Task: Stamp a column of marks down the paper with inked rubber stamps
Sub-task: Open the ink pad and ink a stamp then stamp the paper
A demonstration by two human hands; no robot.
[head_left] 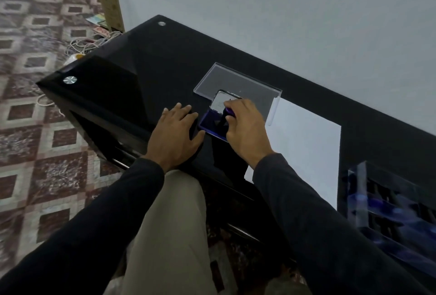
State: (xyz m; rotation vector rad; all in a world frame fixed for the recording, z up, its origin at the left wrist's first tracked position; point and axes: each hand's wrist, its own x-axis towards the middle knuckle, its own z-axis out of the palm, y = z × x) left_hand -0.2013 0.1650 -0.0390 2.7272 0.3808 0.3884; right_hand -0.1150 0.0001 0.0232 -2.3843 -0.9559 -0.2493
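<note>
An open ink pad (211,123) with a blue-violet pad and a raised metal lid lies on the black glass table (146,65). My right hand (245,127) grips a purple rubber stamp (228,111) and holds it down on the ink pad. My left hand (175,130) rests flat on the table just left of the pad, fingers spread, holding nothing. A white sheet of paper (304,148) lies to the right of the pad; no marks show on its visible part.
A clear plastic lid (236,84) lies behind the ink pad, overlapping the paper's far corner. A clear case with dark and blue stamps (389,214) sits at the right. The table's near edge runs over my lap. Cables lie on the patterned floor (35,129) at the left.
</note>
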